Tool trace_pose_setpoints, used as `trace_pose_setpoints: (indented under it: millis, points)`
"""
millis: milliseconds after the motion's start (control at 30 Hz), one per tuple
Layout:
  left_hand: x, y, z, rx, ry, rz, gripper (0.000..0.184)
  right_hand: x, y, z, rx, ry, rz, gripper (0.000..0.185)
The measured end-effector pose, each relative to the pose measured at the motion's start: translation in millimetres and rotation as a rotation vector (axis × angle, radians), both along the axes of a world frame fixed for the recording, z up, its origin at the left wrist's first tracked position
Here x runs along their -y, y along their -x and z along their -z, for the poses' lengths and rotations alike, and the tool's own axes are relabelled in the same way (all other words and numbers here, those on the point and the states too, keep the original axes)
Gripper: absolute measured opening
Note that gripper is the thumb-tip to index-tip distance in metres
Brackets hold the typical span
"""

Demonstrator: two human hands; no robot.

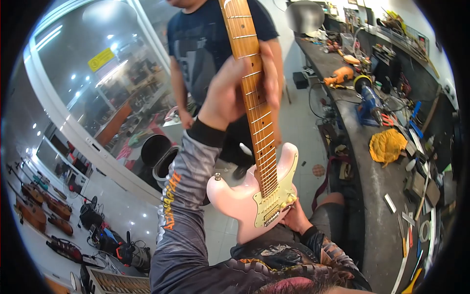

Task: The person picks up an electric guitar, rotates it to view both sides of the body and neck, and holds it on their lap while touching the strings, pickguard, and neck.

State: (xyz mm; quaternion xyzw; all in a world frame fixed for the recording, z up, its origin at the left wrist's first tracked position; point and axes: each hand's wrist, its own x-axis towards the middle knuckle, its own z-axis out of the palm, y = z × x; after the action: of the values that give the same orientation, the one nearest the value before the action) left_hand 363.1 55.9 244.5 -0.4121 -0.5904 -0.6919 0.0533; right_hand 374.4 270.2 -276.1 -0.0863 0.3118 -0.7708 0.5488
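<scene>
Plainly, the electric guitar (245,198) is pale pink with a honey-brown neck (259,117).

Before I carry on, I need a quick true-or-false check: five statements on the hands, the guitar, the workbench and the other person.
1. The left hand is at the neck of the guitar. True.
2. Both hands are on the neck. False: the right hand is down by the guitar's body.
3. A crumpled yellow cloth lies on the workbench. True.
4. The guitar's body is dark green. False: it is pale pink.
5. Nobody else is in view. False: another person in a dark T-shirt stands beyond the guitar.
</scene>
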Motion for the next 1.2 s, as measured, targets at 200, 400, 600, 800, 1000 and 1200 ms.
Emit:
trace_pose_setpoints:
  millis: [200,400,600,800,1000,1200]
  points:
    - [-33,-3,123,0.477,0.140,0.223,0.062,-5,4,3,0.105,0.012,-0.018,0.099]
    - [-59,28,173,0.529,0.210,-0.022,0.038,-6,3,22,0.136,-0.065,-0.017,0.101]
    - [-60,63,207,0.600,0.139,-0.077,0.042,0,0,28,0.170,-0.198,0.010,0.106]
    - [-56,79,206,0.607,0.176,-0.237,0.038,5,3,38,0.124,-0.155,0.005,0.107]
    - [-34,83,167,0.463,0.090,-0.612,0.039,6,15,25,-0.011,0.020,0.027,0.108]
    - [16,56,173,0.297,0.126,-0.855,0.044,0,23,45,-0.325,0.082,-0.003,0.080]
